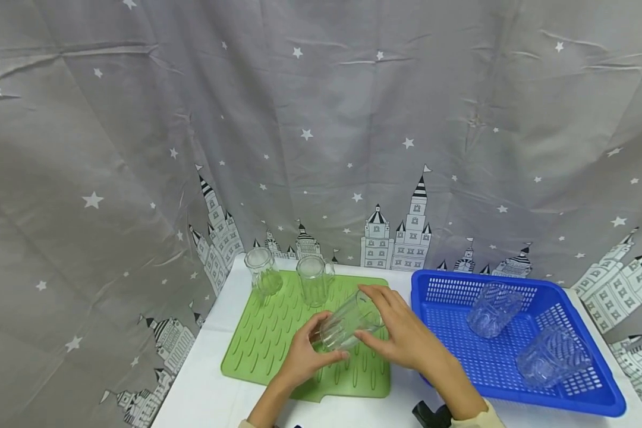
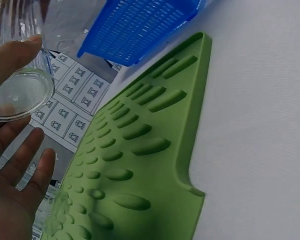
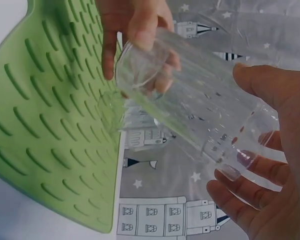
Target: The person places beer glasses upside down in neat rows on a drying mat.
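A clear ribbed glass (image 1: 348,324) is held tilted above the green drying mat (image 1: 262,339) between both hands. My left hand (image 1: 312,351) grips its base end, thumb on the rim of the base (image 2: 20,92) and fingers (image 2: 32,150) beneath. My right hand (image 1: 390,321) grips the other end, thumb over the top and fingers (image 3: 230,192) curled under the glass (image 3: 200,110). In the right wrist view the left hand (image 3: 135,25) shows at the base, above the mat (image 3: 35,125).
Two glasses (image 1: 264,272) (image 1: 313,280) stand at the mat's far edge. A blue basket (image 1: 481,278) on the right holds two glasses (image 1: 493,310) (image 1: 552,356) lying on their sides. The white table (image 1: 203,392) ends close to the left; a starred curtain hangs behind.
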`<action>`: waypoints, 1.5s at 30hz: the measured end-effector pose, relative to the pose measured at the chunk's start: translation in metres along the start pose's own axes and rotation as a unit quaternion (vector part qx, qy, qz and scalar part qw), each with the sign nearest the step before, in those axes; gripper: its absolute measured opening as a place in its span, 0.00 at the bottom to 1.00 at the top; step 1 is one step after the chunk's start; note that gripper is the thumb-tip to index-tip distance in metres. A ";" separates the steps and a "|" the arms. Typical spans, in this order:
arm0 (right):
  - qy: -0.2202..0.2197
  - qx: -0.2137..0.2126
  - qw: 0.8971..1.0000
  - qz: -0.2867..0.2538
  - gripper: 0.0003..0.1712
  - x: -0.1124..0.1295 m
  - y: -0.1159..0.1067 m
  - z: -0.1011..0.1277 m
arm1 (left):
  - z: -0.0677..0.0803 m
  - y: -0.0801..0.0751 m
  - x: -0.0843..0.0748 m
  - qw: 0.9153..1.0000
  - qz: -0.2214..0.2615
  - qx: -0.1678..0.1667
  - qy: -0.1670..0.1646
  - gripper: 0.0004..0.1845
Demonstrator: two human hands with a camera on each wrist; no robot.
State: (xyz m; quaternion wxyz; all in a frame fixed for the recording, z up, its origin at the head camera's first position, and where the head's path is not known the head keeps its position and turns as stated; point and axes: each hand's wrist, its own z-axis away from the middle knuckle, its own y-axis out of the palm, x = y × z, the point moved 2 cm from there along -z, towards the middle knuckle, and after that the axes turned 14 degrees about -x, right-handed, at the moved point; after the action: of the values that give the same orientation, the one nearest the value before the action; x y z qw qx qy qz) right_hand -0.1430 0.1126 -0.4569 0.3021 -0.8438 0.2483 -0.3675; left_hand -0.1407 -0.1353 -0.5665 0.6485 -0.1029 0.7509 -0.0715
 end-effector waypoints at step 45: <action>0.042 0.001 0.999 0.018 0.46 -0.022 -0.006 0.019 | -0.013 -0.009 -0.033 0.996 0.007 -0.014 0.088 0.42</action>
State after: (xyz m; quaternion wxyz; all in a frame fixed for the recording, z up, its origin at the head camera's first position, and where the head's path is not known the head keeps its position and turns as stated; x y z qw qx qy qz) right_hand -0.1405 0.1372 -0.4736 0.2989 -0.8227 0.2759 -0.3972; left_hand -0.1488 -0.1366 -0.5307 0.5792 -0.0997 0.8065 -0.0653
